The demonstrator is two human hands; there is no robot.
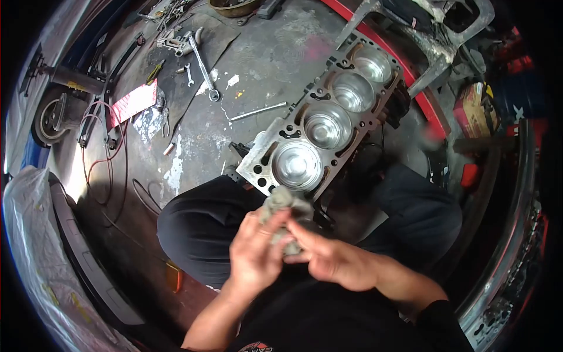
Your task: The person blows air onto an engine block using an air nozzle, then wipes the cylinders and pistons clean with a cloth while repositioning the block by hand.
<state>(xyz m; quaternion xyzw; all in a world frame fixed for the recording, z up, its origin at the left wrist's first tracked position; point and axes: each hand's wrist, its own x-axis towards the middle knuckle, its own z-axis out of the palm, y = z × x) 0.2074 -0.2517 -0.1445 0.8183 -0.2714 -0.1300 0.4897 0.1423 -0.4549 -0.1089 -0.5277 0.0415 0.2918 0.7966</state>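
Observation:
A crumpled, greyish rag (287, 202) is bunched between my two hands, in front of my lap. My left hand (253, 252) grips it from the left, its fingers pointing up and a little blurred. From the right, my right hand (331, 261) closes on the same rag, with thumb and fingers pressed against it. Just beyond them lies an engine block (267, 155), its deck facing up, with several shiny cylinders in a row. The rag's upper edge overlaps the block's near corner in view; whether they touch I cannot tell.
On the stained floor lie a long ratchet (202, 67), a small wrench (189, 75), a metal bar (258, 111) and a red-and-white card (134, 105). A hose (88, 170) coils at left. A red beam (431, 108) and metal arm (440, 44) stand behind the block.

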